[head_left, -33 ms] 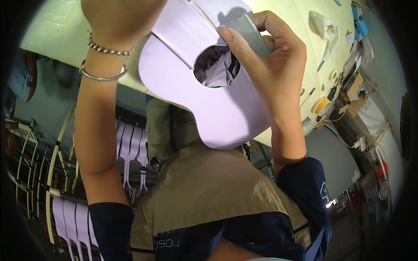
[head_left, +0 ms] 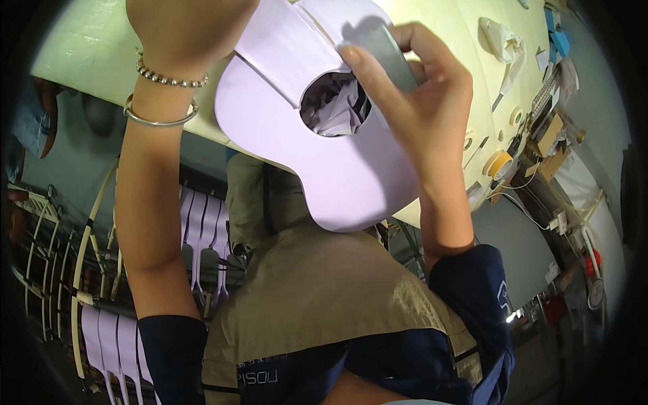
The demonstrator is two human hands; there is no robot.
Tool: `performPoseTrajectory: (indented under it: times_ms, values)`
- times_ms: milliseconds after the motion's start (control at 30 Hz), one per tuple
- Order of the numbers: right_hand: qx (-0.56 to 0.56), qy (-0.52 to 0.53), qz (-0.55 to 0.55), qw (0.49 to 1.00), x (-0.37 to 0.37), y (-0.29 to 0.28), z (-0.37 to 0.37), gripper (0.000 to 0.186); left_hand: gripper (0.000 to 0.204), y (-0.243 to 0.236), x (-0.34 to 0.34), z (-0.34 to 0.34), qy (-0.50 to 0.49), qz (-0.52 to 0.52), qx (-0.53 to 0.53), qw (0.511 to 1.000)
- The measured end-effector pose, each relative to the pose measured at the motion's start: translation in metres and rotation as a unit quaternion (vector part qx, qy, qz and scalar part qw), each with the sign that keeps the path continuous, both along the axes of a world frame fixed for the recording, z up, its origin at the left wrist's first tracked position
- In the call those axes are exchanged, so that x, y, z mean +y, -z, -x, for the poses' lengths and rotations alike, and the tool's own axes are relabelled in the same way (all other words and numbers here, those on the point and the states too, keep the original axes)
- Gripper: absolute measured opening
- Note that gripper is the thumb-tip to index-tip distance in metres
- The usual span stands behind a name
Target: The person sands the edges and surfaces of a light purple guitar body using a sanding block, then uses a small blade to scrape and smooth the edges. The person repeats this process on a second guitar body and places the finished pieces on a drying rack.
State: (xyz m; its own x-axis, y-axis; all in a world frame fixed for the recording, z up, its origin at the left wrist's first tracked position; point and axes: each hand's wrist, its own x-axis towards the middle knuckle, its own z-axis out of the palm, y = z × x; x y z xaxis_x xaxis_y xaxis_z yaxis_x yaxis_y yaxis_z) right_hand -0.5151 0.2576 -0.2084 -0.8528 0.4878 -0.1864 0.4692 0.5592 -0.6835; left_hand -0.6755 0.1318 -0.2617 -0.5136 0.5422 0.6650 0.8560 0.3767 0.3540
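Observation:
A pale lilac ukulele body [head_left: 351,182] lies tilted on the yellow-green tabletop, its lower end hanging over the near edge. Crumpled paper [head_left: 336,108] fills its round sound hole. My right hand [head_left: 432,94] pinches a flat grey sanding block [head_left: 385,57] between thumb and fingers, over the top beside the sound hole. At the upper left, my left hand [head_left: 192,27] is next to the lilac neck [head_left: 283,50]; its fingers run out of the picture, so its grip is hidden.
Tape rolls [head_left: 499,164], a white cloth [head_left: 503,40] and small tools lie on the table's right side. Several lilac ukulele necks and bodies [head_left: 118,344] stand in a rack at lower left. A brown apron [head_left: 324,290] covers my lap.
My right hand and the sanding block have shifted very slightly over the ukulele top. My left hand and the ukulele stay where they were.

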Motion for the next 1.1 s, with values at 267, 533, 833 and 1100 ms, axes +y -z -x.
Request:
performPoseTrajectory:
  times_ms: [267,533,833,1100]
  values:
    - [-0.013,0.003,-0.027,1.0,-0.001,0.001,-0.003,0.025,0.017,-0.003,0.002,-0.001,-0.005,-0.014,0.002,1.0]
    - [-0.011,0.021,0.019,1.0,0.001,0.001,-0.012,0.026,0.017,-0.005,0.001,-0.002,-0.021,0.018,-0.008,1.0]
    - [-0.009,0.023,0.044,0.999,0.002,-0.003,-0.014,0.023,0.019,-0.001,0.001,0.0,-0.009,-0.003,0.004,1.0]
    - [0.007,0.022,0.034,0.999,0.002,-0.003,-0.011,0.023,0.02,-0.002,0.003,-0.002,-0.009,-0.013,-0.006,1.0]
